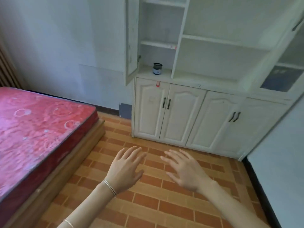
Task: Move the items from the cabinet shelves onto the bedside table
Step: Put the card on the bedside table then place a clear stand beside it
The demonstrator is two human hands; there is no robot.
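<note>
With both hands free, the step in hand looks like the reach for the next item. The left hand (126, 168) and right hand (185, 171) should rise toward the small dark-topped container (157, 68). It stands upright on the lowest open shelf (146, 74) of the cabinet (151, 112), well ahead of and above both hands. 1 hand can likely take it round its sides. Keep it upright, since its contents cannot be seen, and mind the open cabinet door (131, 38) just left of it. The bedside table is out of view, so a turn must follow.

Both forearms stretch forward over the tiled floor (156, 209), palms down. The fingers are straight, spread and released, and the 2 hands are side by side but apart. Thin bracelets (109, 187) circle the left wrist. The bed (41, 129) lies left of the left hand.
</note>
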